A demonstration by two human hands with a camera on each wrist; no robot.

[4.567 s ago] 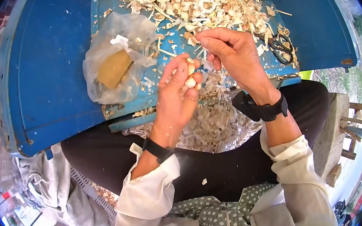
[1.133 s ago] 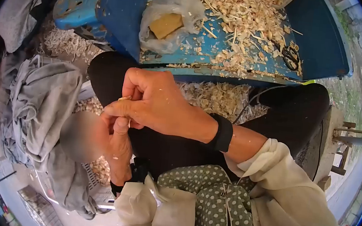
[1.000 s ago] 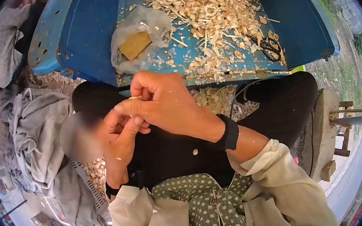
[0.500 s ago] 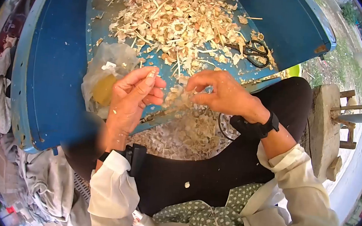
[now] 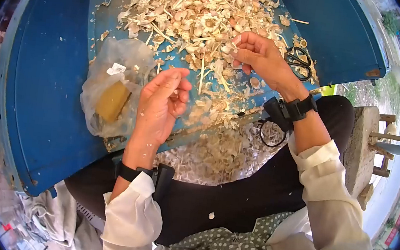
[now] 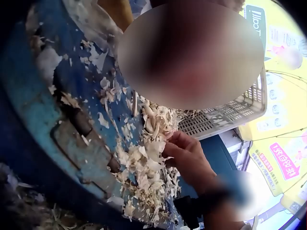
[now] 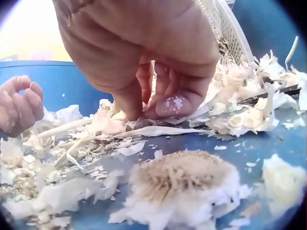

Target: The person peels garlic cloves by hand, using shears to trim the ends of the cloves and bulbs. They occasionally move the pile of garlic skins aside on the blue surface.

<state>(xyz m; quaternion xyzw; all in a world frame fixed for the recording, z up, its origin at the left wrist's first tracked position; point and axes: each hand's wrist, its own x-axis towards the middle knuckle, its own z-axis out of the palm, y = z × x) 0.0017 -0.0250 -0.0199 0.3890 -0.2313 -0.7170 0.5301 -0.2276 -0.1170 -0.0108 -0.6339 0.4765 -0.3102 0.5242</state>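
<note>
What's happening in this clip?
A seated person is working through garlic on a blue table. The right hand reaches into the pile of garlic and skins, fingertips pinching at a piece. The left hand hovers near the table's edge, fingers loosely curled; whether it holds anything is unclear. Scissors lie past the right hand, and a plastic bag sits left of the left hand.
</note>
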